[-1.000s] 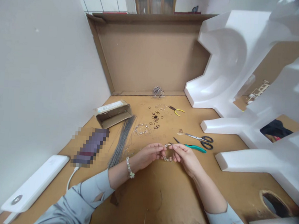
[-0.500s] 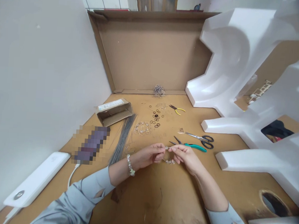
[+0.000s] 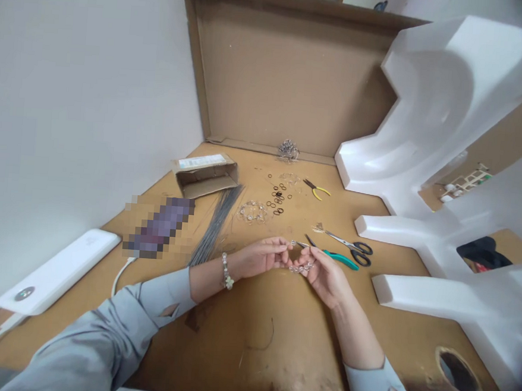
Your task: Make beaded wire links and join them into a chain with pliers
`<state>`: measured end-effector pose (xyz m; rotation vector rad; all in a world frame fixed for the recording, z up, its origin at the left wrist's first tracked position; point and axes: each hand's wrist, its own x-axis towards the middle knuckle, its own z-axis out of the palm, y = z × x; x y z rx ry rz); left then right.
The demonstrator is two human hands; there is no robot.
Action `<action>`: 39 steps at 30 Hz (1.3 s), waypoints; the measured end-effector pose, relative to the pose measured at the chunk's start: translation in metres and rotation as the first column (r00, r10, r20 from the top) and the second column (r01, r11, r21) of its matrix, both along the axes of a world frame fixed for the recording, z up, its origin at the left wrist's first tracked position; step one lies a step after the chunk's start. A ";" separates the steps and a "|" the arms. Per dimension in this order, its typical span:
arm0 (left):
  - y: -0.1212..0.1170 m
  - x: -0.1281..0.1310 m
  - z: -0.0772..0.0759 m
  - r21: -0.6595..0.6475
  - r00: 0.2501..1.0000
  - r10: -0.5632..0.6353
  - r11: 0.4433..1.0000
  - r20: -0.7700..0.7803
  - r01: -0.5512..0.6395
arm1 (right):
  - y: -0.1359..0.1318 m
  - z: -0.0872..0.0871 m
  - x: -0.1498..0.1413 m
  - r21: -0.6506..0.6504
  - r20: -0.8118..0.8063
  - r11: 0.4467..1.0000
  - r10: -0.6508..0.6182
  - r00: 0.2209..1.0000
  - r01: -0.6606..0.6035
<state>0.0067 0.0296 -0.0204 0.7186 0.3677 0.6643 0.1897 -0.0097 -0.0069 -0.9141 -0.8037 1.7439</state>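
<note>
Between my two hands is a strand of clear beads (image 3: 300, 269) on thin wire, curving below the fingertips. My left hand (image 3: 266, 256) pinches one end, where a single clear bead shows at the fingertips. My right hand (image 3: 326, 275) is closed on the other side of the strand, thumb and forefinger together. Just beyond the hands lie teal-handled pliers (image 3: 341, 260), their jaws partly behind the fingers. Black-handled scissors (image 3: 351, 246) rest behind them. A finished-looking ring of clear beads and wire (image 3: 252, 211) lies beyond my left hand.
Thin grey wires (image 3: 216, 225) lie bundled at left, beside an opened cardboard box (image 3: 208, 180). Dark small rings (image 3: 278, 198) and yellow-handled pliers (image 3: 317, 190) lie farther back. A white power bank (image 3: 61, 271) is at left; white foam packing (image 3: 419, 230) lines the right.
The view has shifted, tilting downward. My right hand has turned a little more palm-up, and the bead strand has drawn up closer to its fingers.
</note>
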 end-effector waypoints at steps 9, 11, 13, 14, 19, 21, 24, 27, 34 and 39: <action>0.003 -0.002 0.001 -0.010 1.000 -0.010 1.000 0.025 0.010 | -0.002 0.003 0.000 0.046 -0.032 0.999 -0.023 0.999 0.024; 0.002 -0.002 0.004 -0.019 0.999 0.010 1.000 0.049 -0.009 | -0.003 0.005 -0.002 0.075 -0.028 0.997 -0.004 1.000 0.006; 0.002 -0.001 0.006 -0.032 0.996 0.051 0.998 0.075 -0.049 | -0.004 0.007 -0.004 0.096 -0.028 0.995 0.008 1.000 -0.005; 0.002 -0.001 0.006 -0.038 0.994 0.073 0.997 0.086 -0.070 | -0.004 0.008 -0.005 0.104 -0.024 0.995 0.007 1.000 -0.005; 0.003 -0.002 0.004 0.014 0.993 0.103 0.994 0.063 -0.104 | -0.005 0.008 -0.005 0.118 -0.016 0.993 0.007 1.000 -0.005; 0.004 -0.004 0.002 0.064 0.997 0.076 0.995 0.021 -0.077 | -0.004 0.006 -0.003 0.108 -0.041 0.994 0.009 0.999 -0.005; 0.004 -0.005 -0.001 0.085 0.999 0.037 0.996 -0.002 -0.037 | -0.003 0.003 -0.001 0.057 -0.049 0.998 0.003 0.999 0.000; 0.004 -0.003 -0.003 0.069 0.999 0.043 0.997 0.012 -0.043 | -0.001 0.002 -0.001 0.014 -0.045 0.999 0.029 0.999 -0.028; 0.004 -0.002 -0.002 0.112 0.993 0.110 0.988 -0.036 -0.105 | -0.001 -0.003 -0.003 0.095 0.167 0.995 -0.053 0.985 0.038; 0.003 -0.001 -0.001 0.090 0.985 0.172 0.982 -0.025 -0.169 | -0.004 -0.007 -0.006 0.090 0.350 0.996 -0.008 0.937 -0.026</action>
